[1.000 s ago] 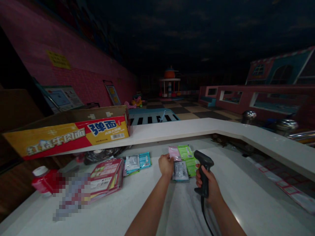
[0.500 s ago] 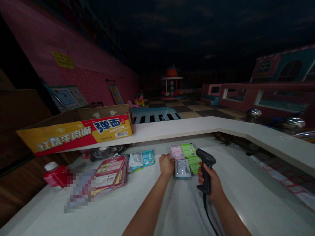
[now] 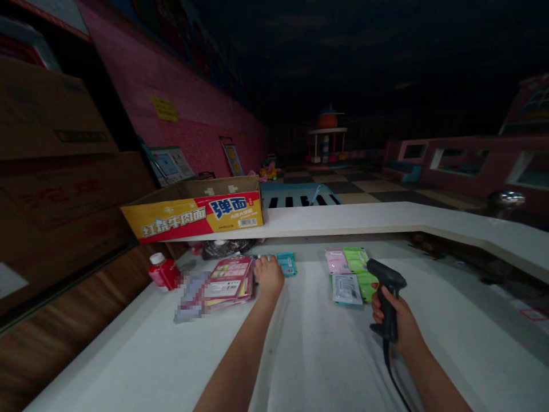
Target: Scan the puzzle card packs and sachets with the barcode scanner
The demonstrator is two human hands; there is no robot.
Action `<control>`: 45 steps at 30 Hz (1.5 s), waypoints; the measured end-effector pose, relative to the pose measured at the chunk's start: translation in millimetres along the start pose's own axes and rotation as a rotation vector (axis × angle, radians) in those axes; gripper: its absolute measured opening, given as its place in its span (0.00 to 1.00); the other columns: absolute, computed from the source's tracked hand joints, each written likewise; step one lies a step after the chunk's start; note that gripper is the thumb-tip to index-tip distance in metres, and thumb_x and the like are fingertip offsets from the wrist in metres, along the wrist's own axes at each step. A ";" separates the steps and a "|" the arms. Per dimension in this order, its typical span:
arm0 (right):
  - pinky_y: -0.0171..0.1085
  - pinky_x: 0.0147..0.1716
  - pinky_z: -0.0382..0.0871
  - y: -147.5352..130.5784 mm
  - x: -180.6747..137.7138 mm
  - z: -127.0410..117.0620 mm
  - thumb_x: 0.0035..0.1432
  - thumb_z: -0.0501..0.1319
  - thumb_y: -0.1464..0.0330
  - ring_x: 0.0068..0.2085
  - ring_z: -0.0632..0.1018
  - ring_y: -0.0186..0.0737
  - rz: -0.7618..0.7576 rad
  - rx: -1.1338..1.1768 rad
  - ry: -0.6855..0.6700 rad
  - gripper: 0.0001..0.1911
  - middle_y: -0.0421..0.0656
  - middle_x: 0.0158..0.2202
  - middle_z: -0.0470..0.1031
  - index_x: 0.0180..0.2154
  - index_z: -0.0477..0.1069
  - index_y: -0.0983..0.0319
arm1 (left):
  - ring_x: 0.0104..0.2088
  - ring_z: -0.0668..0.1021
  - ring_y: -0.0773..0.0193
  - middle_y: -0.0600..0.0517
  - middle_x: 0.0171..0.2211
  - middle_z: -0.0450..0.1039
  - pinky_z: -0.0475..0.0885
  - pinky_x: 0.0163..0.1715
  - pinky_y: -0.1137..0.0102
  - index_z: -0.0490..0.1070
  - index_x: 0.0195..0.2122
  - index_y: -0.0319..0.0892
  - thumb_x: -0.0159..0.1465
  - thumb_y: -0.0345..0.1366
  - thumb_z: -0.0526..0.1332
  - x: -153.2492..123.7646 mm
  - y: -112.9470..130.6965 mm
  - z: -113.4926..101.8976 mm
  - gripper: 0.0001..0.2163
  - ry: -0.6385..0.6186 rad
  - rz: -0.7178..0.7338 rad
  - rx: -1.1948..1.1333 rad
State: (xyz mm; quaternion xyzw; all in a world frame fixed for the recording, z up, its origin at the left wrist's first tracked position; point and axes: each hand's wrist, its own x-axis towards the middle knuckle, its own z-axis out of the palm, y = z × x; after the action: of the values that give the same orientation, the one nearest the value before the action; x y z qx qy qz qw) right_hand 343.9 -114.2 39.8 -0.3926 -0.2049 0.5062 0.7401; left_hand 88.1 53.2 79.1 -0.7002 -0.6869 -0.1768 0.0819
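My right hand [image 3: 397, 320] is wrapped round the handle of a black barcode scanner [image 3: 386, 286], its head pointing left over the white counter [image 3: 326, 349]. Just left of the scanner lies a group of small packets [image 3: 348, 273], pink, green and a pale one. My left hand [image 3: 269, 276] reaches to the left pile, resting on small white and teal packets [image 3: 286, 263] beside a stack of red packets [image 3: 229, 277]. Its fingers are curled down and what they touch is hidden by the hand.
A red and yellow carton [image 3: 195, 209] stands on the raised white ledge [image 3: 386, 220]. A red bottle with a white cap [image 3: 163, 272] and a dark bag [image 3: 225, 247] lie at the counter's back left. Brown cardboard boxes [image 3: 55, 171] are stacked at the left.
My left hand has left the pale packet by the scanner and moved left to the white and teal packets. My view has turned left. The right hand still holds the scanner.
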 end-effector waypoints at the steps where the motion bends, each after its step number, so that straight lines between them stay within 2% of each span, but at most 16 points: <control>1: 0.27 0.12 0.59 0.8 0.1 -0.8 0.45 0.74 0.56 0.16 0.64 0.27 0.005 -0.009 0.004 0.22 0.34 0.19 0.67 0.36 0.72 0.61 | 0.52 0.69 0.47 0.39 0.48 0.70 0.64 0.48 0.60 0.73 0.47 0.38 0.64 0.37 0.57 1.7 -5.5 -1.2 0.13 0.002 -0.033 0.027; 4: 0.27 0.12 0.59 2.5 -0.1 -2.1 0.44 0.74 0.56 0.16 0.65 0.28 0.016 -0.016 0.004 0.21 0.34 0.19 0.67 0.36 0.72 0.61 | 0.53 0.69 0.46 0.37 0.49 0.70 0.63 0.49 0.60 0.71 0.50 0.37 0.64 0.39 0.58 6.5 -18.0 -1.2 0.16 -0.053 -0.097 0.061; 7: 0.27 0.12 0.59 2.6 -1.1 -1.7 0.44 0.74 0.56 0.16 0.65 0.28 0.022 -0.016 0.004 0.21 0.34 0.19 0.67 0.36 0.72 0.60 | 0.54 0.70 0.48 0.37 0.49 0.71 0.63 0.50 0.61 0.69 0.52 0.36 0.63 0.39 0.61 8.9 -23.4 0.1 0.18 -0.106 -0.092 0.059; 13: 0.28 0.12 0.59 0.0 -4.2 3.2 0.42 0.75 0.56 0.16 0.64 0.28 0.020 -0.026 0.013 0.22 0.35 0.19 0.67 0.34 0.72 0.61 | 0.51 0.73 0.47 0.36 0.47 0.72 0.66 0.46 0.64 0.67 0.53 0.35 0.57 0.35 0.66 10.0 -20.4 -5.4 0.22 -0.043 -0.176 0.035; 15: 0.28 0.12 0.59 -0.8 -4.8 4.8 0.42 0.75 0.56 0.16 0.64 0.29 0.008 -0.022 0.012 0.22 0.35 0.19 0.67 0.35 0.72 0.61 | 0.48 0.76 0.48 0.35 0.47 0.73 0.68 0.44 0.65 0.68 0.52 0.33 0.56 0.32 0.67 12.1 -21.6 -8.7 0.23 -0.057 -0.205 -0.026; 18: 0.28 0.12 0.59 -1.6 -4.8 6.4 0.43 0.74 0.56 0.16 0.64 0.29 0.002 -0.020 0.012 0.22 0.35 0.19 0.67 0.35 0.72 0.61 | 0.44 0.78 0.51 0.36 0.42 0.76 0.68 0.40 0.66 0.73 0.44 0.33 0.56 0.29 0.65 15.9 -27.3 -10.3 0.14 -0.116 -0.180 -0.222; 21: 0.28 0.12 0.59 -1.6 -4.5 7.0 0.43 0.74 0.56 0.16 0.64 0.29 -0.005 -0.017 -0.001 0.21 0.35 0.19 0.67 0.34 0.73 0.61 | 0.36 0.79 0.54 0.43 0.32 0.78 0.68 0.36 0.68 0.76 0.31 0.35 0.56 0.31 0.64 15.3 -30.8 -4.1 0.04 -0.127 -0.125 -0.425; 23: 0.28 0.12 0.59 -1.1 -4.2 6.8 0.43 0.74 0.56 0.16 0.64 0.29 -0.004 -0.015 -0.007 0.21 0.35 0.19 0.67 0.34 0.72 0.61 | 0.29 0.78 0.58 0.48 0.25 0.76 0.67 0.31 0.69 0.76 0.27 0.36 0.55 0.35 0.65 10.1 -28.7 5.0 0.06 -0.114 -0.115 -0.634; 26: 0.28 0.11 0.59 0.1 -4.0 5.4 0.44 0.74 0.56 0.15 0.64 0.28 0.005 -0.014 -0.004 0.21 0.34 0.19 0.67 0.35 0.72 0.61 | 0.23 0.74 0.63 0.52 0.22 0.74 0.66 0.25 0.72 0.76 0.28 0.37 0.52 0.40 0.66 -5.0 -19.6 23.2 0.10 -0.123 -0.142 -1.095; 28: 0.28 0.12 0.59 0.8 -3.9 4.2 0.45 0.73 0.56 0.16 0.64 0.28 0.009 -0.018 -0.005 0.21 0.34 0.20 0.68 0.36 0.72 0.61 | 0.24 0.74 0.64 0.52 0.24 0.75 0.67 0.26 0.71 0.77 0.29 0.37 0.50 0.42 0.67 -17.3 -12.7 35.5 0.13 -0.113 -0.142 -1.300; 30: 0.28 0.12 0.60 1.1 -4.1 3.4 0.46 0.73 0.56 0.16 0.65 0.28 0.011 -0.022 -0.012 0.20 0.34 0.20 0.68 0.36 0.72 0.61 | 0.27 0.76 0.62 0.50 0.26 0.77 0.70 0.30 0.70 0.78 0.30 0.37 0.48 0.44 0.69 -28.7 -7.2 45.7 0.15 -0.079 -0.129 -1.408; 34: 0.28 0.12 0.59 0.3 -5.6 3.8 0.47 0.72 0.56 0.16 0.64 0.28 0.014 -0.022 -0.029 0.20 0.35 0.20 0.67 0.36 0.72 0.61 | 0.32 0.78 0.59 0.49 0.30 0.79 0.72 0.36 0.67 0.78 0.31 0.37 0.48 0.45 0.69 -42.8 -2.0 57.8 0.16 -0.036 -0.124 -1.426; 40: 0.29 0.12 0.59 0.8 -9.1 7.6 0.47 0.72 0.57 0.16 0.64 0.29 0.030 -0.029 -0.049 0.19 0.35 0.20 0.67 0.35 0.72 0.61 | 0.32 0.77 0.60 0.50 0.29 0.78 0.72 0.36 0.68 0.78 0.30 0.38 0.50 0.44 0.66 -47.2 -0.7 60.2 0.14 -0.005 -0.101 -1.334; 45: 0.29 0.12 0.58 1.5 -10.2 8.9 0.45 0.73 0.57 0.16 0.64 0.29 0.042 -0.044 -0.046 0.19 0.35 0.20 0.66 0.33 0.70 0.60 | 0.29 0.75 0.62 0.51 0.26 0.76 0.69 0.30 0.71 0.78 0.28 0.38 0.53 0.49 0.65 -50.1 -1.9 55.3 0.16 0.004 -0.118 -1.379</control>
State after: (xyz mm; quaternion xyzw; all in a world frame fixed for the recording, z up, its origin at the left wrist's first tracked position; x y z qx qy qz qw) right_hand 332.6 -119.9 45.0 -0.4014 -0.2248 0.5257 0.7156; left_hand 94.0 26.3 9.7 -0.5534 -0.4544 -0.5787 -0.3904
